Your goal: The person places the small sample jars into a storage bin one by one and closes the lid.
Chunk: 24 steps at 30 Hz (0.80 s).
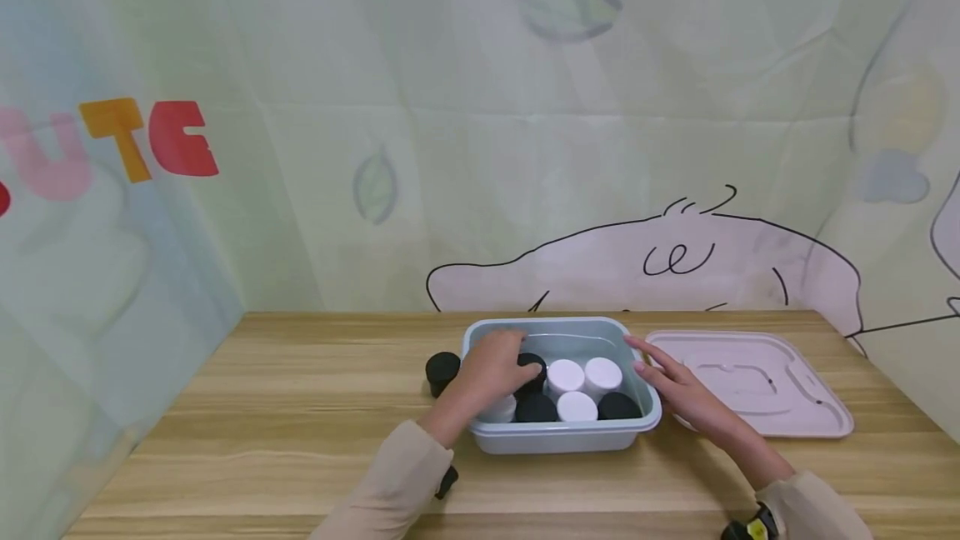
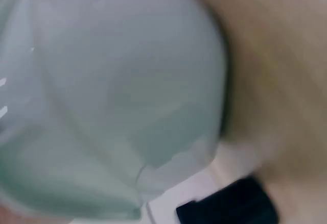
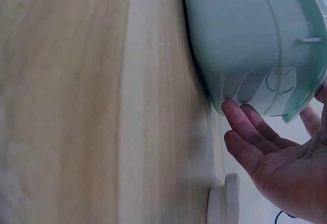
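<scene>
A pale blue-green bin stands in the middle of the wooden table and holds several round jars, some white and some black. My left hand reaches into the bin's left side, its fingers curled round a black jar. My right hand lies open beside the bin's right wall. In the right wrist view the fingertips of that hand touch the lower corner of the bin. The left wrist view is blurred, showing only the bin wall.
One black jar stands on the table just left of the bin. A pink lid lies flat to the bin's right, partly under my right hand. Printed fabric walls close in the table at the back and on both sides.
</scene>
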Each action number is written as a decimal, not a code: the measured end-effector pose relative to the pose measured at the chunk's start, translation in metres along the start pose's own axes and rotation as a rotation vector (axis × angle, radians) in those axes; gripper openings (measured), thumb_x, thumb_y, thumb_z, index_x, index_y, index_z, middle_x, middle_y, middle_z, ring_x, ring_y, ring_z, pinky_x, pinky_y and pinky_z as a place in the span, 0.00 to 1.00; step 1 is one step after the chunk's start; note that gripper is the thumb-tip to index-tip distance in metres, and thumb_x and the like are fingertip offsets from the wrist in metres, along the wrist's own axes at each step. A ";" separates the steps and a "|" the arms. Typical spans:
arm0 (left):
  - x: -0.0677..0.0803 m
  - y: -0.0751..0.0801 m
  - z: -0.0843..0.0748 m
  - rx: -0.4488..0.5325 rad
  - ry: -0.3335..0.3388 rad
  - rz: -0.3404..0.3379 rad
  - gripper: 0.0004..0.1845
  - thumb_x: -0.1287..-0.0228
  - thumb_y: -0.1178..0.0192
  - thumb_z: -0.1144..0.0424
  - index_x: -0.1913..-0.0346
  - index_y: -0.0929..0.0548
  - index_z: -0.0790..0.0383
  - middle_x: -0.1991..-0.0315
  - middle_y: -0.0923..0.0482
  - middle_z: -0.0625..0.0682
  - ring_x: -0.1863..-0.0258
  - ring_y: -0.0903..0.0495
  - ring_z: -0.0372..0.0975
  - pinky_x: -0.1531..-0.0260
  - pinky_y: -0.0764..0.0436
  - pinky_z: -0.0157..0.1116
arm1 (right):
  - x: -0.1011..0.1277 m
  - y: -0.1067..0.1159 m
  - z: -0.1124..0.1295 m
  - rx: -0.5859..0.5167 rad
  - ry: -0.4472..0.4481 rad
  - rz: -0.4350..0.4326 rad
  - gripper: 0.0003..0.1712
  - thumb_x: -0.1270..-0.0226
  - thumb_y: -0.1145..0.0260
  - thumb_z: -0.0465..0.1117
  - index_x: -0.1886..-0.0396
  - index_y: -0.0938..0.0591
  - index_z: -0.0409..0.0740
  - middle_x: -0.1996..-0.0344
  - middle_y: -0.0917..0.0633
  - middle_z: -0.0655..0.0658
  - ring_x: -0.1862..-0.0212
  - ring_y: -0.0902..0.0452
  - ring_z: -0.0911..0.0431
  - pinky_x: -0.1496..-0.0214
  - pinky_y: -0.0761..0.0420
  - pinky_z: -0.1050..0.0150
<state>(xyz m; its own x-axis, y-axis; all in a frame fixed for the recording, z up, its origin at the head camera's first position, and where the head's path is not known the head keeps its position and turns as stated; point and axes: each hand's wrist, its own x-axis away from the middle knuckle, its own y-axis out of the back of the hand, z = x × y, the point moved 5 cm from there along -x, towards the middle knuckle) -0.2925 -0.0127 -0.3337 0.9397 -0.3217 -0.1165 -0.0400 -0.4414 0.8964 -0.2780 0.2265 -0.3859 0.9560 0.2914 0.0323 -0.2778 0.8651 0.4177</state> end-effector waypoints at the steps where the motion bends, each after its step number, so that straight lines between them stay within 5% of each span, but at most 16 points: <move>1: 0.001 0.005 0.000 0.006 -0.006 -0.021 0.24 0.44 0.39 0.56 0.47 0.24 0.66 0.50 0.22 0.57 0.52 0.24 0.46 0.51 0.26 0.43 | 0.000 0.000 0.000 -0.005 -0.004 0.000 0.32 0.29 0.53 0.51 0.29 0.47 0.49 0.34 0.45 0.28 0.38 0.40 0.36 0.45 0.30 0.45; 6: 0.007 0.032 0.010 0.040 -0.049 -0.139 0.22 0.45 0.38 0.57 0.49 0.22 0.67 0.52 0.22 0.59 0.52 0.24 0.48 0.53 0.25 0.44 | 0.000 0.000 0.001 -0.007 -0.001 0.008 0.32 0.29 0.54 0.51 0.29 0.47 0.49 0.33 0.47 0.29 0.37 0.42 0.34 0.45 0.30 0.44; 13: 0.016 0.053 0.040 0.141 0.000 -0.210 0.22 0.45 0.37 0.60 0.48 0.23 0.67 0.52 0.22 0.58 0.52 0.24 0.48 0.53 0.25 0.44 | 0.000 -0.001 0.001 0.008 0.002 0.013 0.31 0.28 0.55 0.50 0.29 0.48 0.49 0.33 0.48 0.29 0.37 0.43 0.33 0.45 0.32 0.42; 24: 0.032 0.055 0.087 0.170 0.052 -0.191 0.25 0.48 0.36 0.61 0.48 0.24 0.71 0.51 0.23 0.62 0.52 0.25 0.52 0.52 0.26 0.46 | 0.001 -0.001 0.001 -0.007 0.000 0.012 0.32 0.28 0.54 0.51 0.29 0.48 0.49 0.33 0.47 0.29 0.37 0.42 0.34 0.45 0.31 0.44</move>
<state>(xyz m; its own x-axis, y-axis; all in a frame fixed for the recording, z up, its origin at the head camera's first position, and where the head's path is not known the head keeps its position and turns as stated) -0.2939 -0.1197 -0.3256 0.9518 -0.1771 -0.2504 0.0876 -0.6255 0.7753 -0.2771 0.2255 -0.3849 0.9525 0.3022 0.0370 -0.2902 0.8644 0.4107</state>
